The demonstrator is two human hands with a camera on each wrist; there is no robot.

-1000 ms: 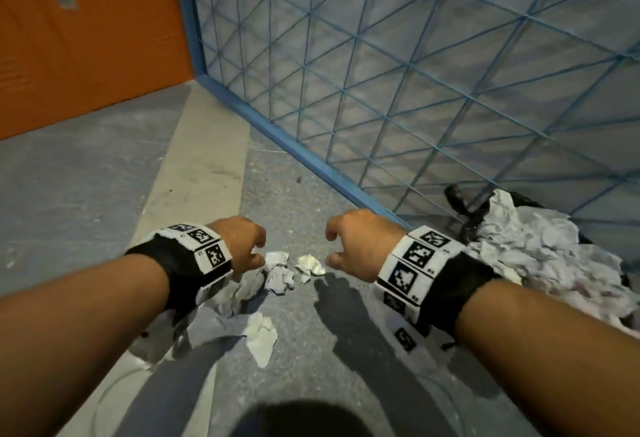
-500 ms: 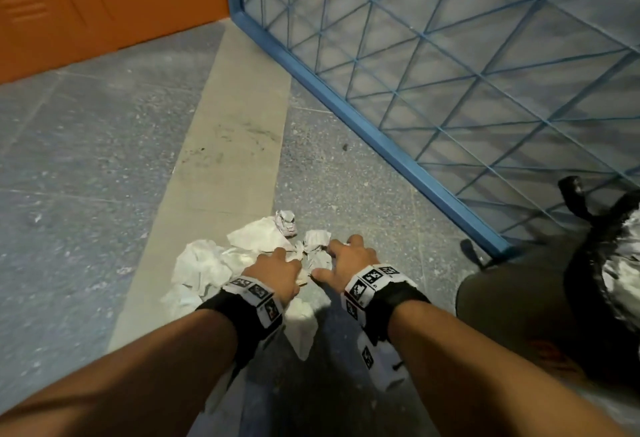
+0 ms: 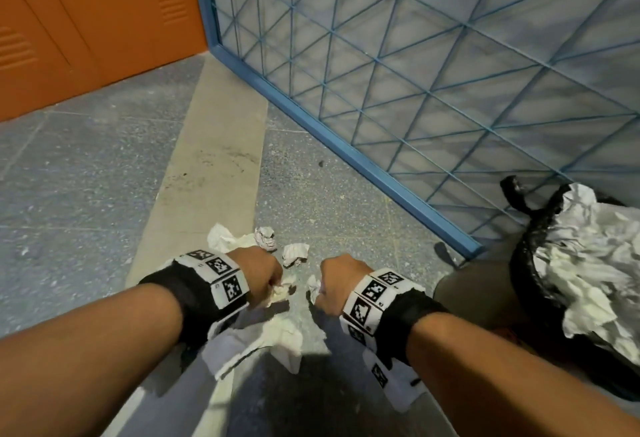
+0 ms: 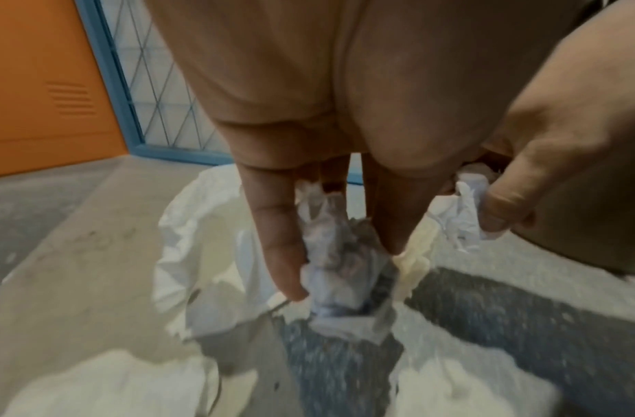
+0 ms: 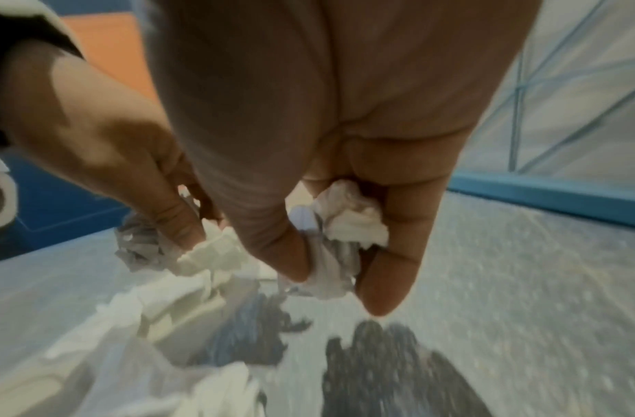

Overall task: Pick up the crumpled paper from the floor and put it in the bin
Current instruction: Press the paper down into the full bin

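Several crumpled white papers (image 3: 277,332) lie on the grey floor in front of me. My left hand (image 3: 266,275) pinches one crumpled paper (image 4: 340,262) between its thumb and fingers, just above the floor. My right hand (image 3: 327,284) grips another crumpled paper (image 5: 340,228) in its curled fingers. Two small wads (image 3: 294,253) lie just beyond the hands. The bin (image 3: 530,263), lined with a black bag and heaped with crumpled paper (image 3: 595,263), stands at the right.
A blue metal-mesh partition (image 3: 415,72) runs diagonally behind the papers, its bottom rail (image 3: 346,156) on the floor. Orange lockers (image 3: 86,20) stand at the far left. A beige strip (image 3: 211,166) crosses the grey floor.
Both hands reached down onto the paper pile, closed on crumpled pieces, and have now drawn slightly apart and up with paper in them. The bin has come back into view.
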